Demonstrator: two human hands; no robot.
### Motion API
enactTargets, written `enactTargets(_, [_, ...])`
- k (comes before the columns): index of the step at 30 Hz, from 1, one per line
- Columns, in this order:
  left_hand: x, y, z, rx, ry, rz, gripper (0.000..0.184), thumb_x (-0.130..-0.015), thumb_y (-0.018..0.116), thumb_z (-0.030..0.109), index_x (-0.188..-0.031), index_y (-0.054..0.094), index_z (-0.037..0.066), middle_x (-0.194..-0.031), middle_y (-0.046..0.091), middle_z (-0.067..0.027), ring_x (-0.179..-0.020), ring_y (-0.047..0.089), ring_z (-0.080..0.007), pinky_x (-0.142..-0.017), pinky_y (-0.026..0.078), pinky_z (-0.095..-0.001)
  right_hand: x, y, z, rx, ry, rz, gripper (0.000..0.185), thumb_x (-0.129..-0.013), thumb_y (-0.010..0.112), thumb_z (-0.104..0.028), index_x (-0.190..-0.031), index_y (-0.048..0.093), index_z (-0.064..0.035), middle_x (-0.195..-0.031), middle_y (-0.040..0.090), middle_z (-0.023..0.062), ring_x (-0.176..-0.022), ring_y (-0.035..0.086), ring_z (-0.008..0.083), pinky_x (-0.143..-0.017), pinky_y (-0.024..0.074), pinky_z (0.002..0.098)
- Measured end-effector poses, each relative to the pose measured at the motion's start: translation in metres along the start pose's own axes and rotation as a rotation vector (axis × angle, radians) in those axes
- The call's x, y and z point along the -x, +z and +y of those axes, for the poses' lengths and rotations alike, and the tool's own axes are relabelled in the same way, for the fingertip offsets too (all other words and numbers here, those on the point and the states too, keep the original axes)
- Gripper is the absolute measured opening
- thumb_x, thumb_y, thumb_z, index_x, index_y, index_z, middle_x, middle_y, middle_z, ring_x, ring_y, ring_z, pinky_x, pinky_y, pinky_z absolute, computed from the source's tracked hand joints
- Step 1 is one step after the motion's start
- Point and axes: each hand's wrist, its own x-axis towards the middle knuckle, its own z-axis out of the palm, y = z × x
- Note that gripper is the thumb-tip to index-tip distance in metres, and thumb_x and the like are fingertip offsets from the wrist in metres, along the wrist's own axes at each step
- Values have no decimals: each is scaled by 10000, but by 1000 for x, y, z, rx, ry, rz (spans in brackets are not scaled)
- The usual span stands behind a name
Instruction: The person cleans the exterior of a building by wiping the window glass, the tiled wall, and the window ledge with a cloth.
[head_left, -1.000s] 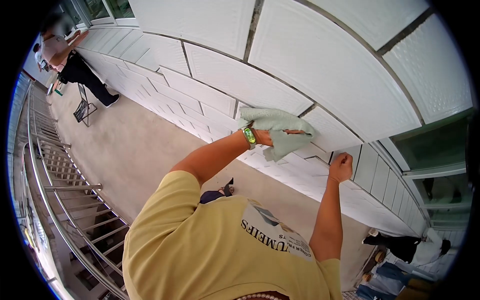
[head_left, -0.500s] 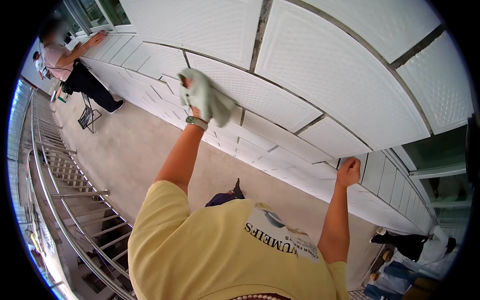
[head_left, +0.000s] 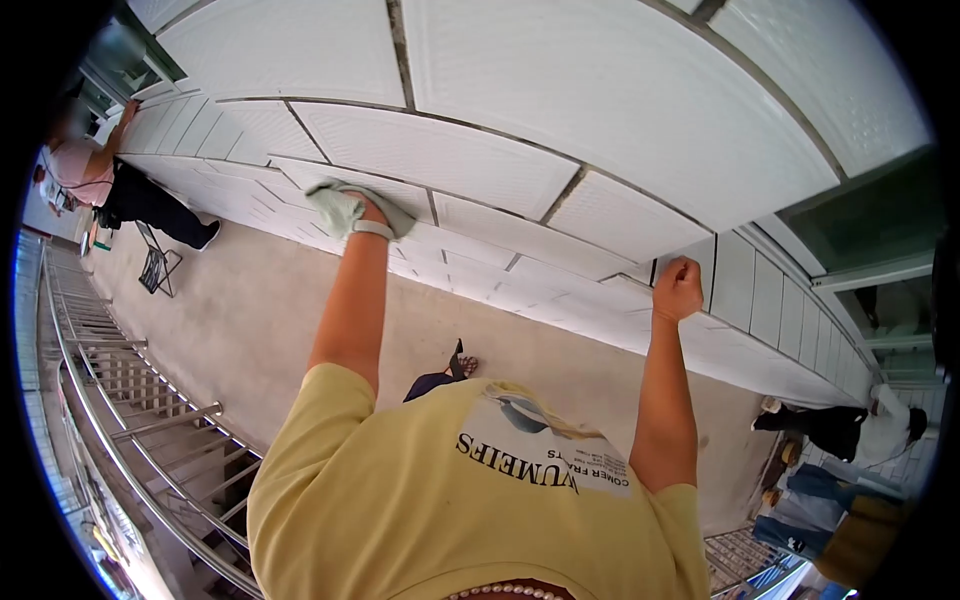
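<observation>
A pale green cloth [head_left: 338,207] lies against the white tiled wall [head_left: 520,240], left of centre. My left hand [head_left: 370,210] presses on it, with a band round the wrist; the cloth wraps partly over the fingers and hides some of them. Farther right, my right hand [head_left: 678,288] is a closed fist, resting by the edge of the tiled ledge [head_left: 735,283] below a window. No object shows in that fist.
Metal railings [head_left: 110,400] run along the left. A co-worker [head_left: 150,200] stands at the ledge at upper left, near a folding stool [head_left: 158,268]. Another person [head_left: 840,428] is at lower right, near hanging clothes [head_left: 815,515].
The left hand and cloth have swept left along the wall and are now flatter against it. The right fist stays by the ledge. The co-worker at left has shifted in view.
</observation>
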Motion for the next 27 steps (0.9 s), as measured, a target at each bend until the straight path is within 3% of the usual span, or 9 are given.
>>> enactTargets(1, [17, 4, -7, 26, -61, 18, 415, -904, 356, 334, -1200, 435, 53, -1229, 417, -65, -1147, 416, -228, -960, 351, -340, 1, 0, 2, 19, 48, -45, 201, -855, 582, -293, -769, 650, -124, -609, 621, 48, -531, 598, 253, -496, 460, 362])
enactTargets(9, [142, 29, -76, 68, -595, -24, 613, -911, 344, 450, -1429, 380, 124, -1502, 341, -44, -1357, 347, -249, -1111, 276, -368, 2, -1, 2, -36, 5, 4, 154, -831, 592, -244, -742, 644, -129, -573, 596, 32, -495, 576, 239, -460, 446, 356])
enactTargets(13, [166, 16, -125, 45, -894, -97, 592, -909, 315, 445, -1371, 449, 99, -1454, 411, -71, -1313, 397, -251, -1116, 282, -405, 0, 2, 4, -25, -19, 11, 148, -829, 589, -233, -737, 637, -128, -592, 601, 35, -511, 579, 253, -458, 441, 369])
enactTargets(16, [227, 52, -96, 81, -1013, -76, 554, -916, 318, 399, -1357, 452, 92, -1417, 445, -99, -1282, 411, -324, -1083, 307, -519, 0, 2, 1, -43, -14, 38, 155, -831, 583, -224, -721, 624, -123, -603, 600, 39, -519, 577, 261, -457, 438, 376])
enactTargets(18, [247, 67, -80, 82, -1074, -188, 540, -937, 307, 372, -1368, 431, 72, -1435, 416, -113, -1297, 397, -341, -1082, 308, -528, 0, 1, 1, -57, -18, 12, 166, -833, 581, -223, -709, 611, -118, -584, 583, 39, -506, 567, 260, -451, 430, 378])
enactTargets(20, [250, 74, -66, 110, -1084, -360, 577, -934, 267, 395, -1375, 429, 58, -1449, 395, -140, -1315, 374, -367, -1091, 284, -549, 1, -2, 3, -56, 7, -32, 165, -841, 578, -240, -736, 619, -120, -601, 596, 45, -527, 580, 263, -472, 442, 379])
enactTargets(23, [238, 84, -22, 19, -987, -331, 573, -935, 271, 392, -1369, 435, 55, -1434, 414, -141, -1294, 394, -370, -1080, 297, -550, 2, -4, 6, -67, -6, -81, 157, -847, 574, -247, -768, 629, -123, -628, 612, 54, -553, 594, 264, -495, 454, 381])
enactTargets(25, [212, 77, 0, -24, -751, -375, 560, -938, 271, 395, -1343, 457, 55, -1401, 450, -128, -1249, 438, -344, -1061, 336, -515, 1, -5, 3, -85, -30, -80, 132, -841, 569, -218, -774, 634, -125, -647, 619, 63, -567, 597, 273, -505, 461, 385])
enactTargets(27, [171, 71, 14, -86, -450, -151, 540, -939, 282, 401, -1303, 485, 59, -1357, 488, -108, -1191, 478, -306, -1027, 380, -475, 1, -4, 1, -103, -63, -30, 133, -836, 571, -211, -752, 626, -124, -636, 611, 59, -559, 593, 272, -492, 455, 378])
